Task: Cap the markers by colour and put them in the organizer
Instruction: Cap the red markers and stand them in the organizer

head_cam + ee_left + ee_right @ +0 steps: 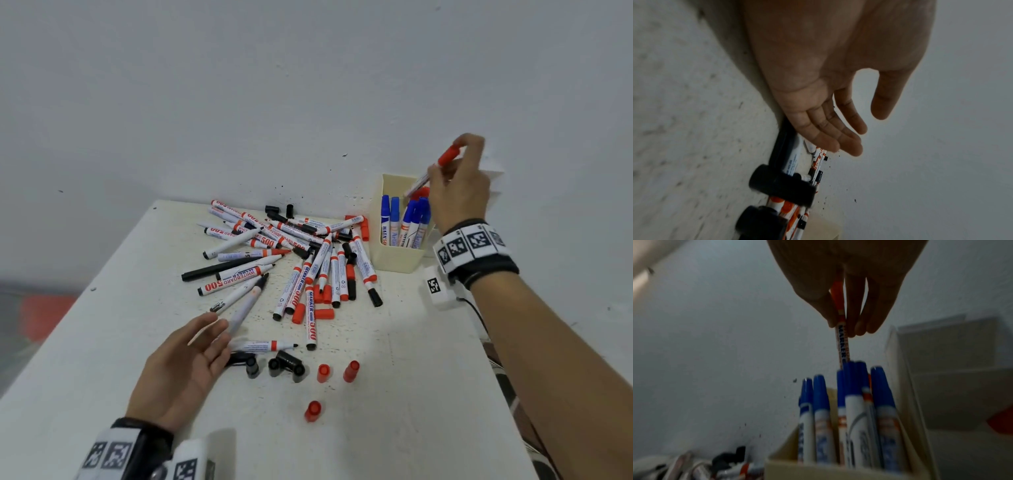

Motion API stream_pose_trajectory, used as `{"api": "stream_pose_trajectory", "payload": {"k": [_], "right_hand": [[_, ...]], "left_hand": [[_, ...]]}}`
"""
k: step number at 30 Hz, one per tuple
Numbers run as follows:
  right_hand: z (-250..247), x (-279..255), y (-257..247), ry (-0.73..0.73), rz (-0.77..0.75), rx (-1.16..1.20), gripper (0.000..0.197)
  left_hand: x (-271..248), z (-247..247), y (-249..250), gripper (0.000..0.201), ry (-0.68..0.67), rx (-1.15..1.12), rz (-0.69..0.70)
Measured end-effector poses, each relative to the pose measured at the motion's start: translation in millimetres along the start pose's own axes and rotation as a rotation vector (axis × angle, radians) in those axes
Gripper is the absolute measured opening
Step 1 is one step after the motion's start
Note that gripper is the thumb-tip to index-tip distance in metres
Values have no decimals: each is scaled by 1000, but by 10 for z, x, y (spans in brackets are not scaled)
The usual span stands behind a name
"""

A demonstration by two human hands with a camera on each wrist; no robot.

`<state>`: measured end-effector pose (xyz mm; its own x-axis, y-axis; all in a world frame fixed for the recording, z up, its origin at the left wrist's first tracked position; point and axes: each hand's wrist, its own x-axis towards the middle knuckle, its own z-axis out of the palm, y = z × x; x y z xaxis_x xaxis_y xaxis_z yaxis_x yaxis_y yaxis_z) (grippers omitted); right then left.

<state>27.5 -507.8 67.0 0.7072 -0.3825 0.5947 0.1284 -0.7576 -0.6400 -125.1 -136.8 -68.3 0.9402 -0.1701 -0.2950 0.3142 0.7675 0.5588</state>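
My right hand (457,181) pinches a red-capped marker (445,158) upright over the cream organizer (395,262), its lower end among the blue-capped markers (406,219) standing inside. The right wrist view shows the fingers (859,318) around the marker's barrel (842,345) above the blue caps (855,378). My left hand (191,356) hovers with fingers straight and relaxed over the table, holding nothing, beside an uncapped black marker (246,305). The left wrist view shows the bare palm (818,97). A pile of uncapped red and black markers (291,253) lies mid-table.
Loose black caps (286,366) and red caps (337,371) stand near the table's front; another red cap (312,410) sits closer. The white table (411,394) meets a white wall behind. The organizer stands at the back right corner.
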Motion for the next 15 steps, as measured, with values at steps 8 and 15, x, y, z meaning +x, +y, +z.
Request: {"api": "stream_pose_trajectory", "payload": {"k": [8,15], "right_hand": [[392,63,452,-234,37,-300,16],[360,-43,230,-216,-53,-403,32]], "left_hand": [[55,-87,17,44,-52,-132,-26],[56,-68,4,43,-46,-102,-19]]}}
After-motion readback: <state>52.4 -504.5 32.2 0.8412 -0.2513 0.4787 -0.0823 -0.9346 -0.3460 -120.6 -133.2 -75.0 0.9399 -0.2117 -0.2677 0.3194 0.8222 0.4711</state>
